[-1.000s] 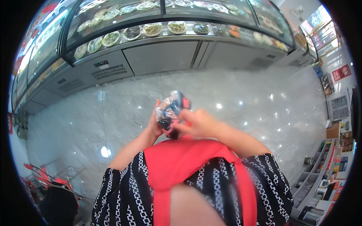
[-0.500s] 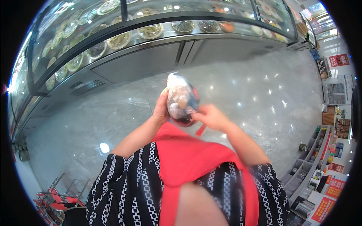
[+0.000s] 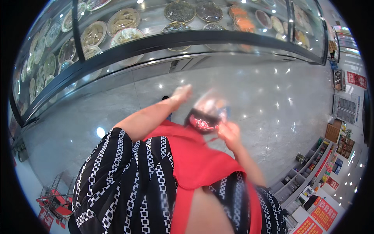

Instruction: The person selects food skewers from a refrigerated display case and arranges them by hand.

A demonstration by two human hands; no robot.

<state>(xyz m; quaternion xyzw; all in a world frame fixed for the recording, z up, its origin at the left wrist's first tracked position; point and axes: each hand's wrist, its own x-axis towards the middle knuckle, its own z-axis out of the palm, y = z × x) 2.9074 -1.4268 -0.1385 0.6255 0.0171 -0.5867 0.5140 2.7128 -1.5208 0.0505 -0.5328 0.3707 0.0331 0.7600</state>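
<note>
My right hand (image 3: 230, 134) grips the side of a black bowl (image 3: 200, 121) with red markings, in front of my red apron (image 3: 202, 163). The bowl is tilted, its marked side facing me. Pale, brownish and blue contents (image 3: 212, 103) show above its rim, blurred, under what looks like clear plastic. My left hand (image 3: 181, 96) is off the bowl, held out to its left and a little farther away, toward the glass display case. Motion smears its fingers, and I make out nothing in it.
A glass display case (image 3: 163, 43) with a dark frame spans the far side, holding several plates of food. Glossy grey floor (image 3: 269, 101) lies between it and me. Divided grey shelving (image 3: 298, 177) with goods stands at the right, red chairs (image 3: 58, 202) at the lower left.
My left hand has let go of the bowl and moved away from it. The bowl, in my right hand, has turned and shifted right. The display case appears nearer.
</note>
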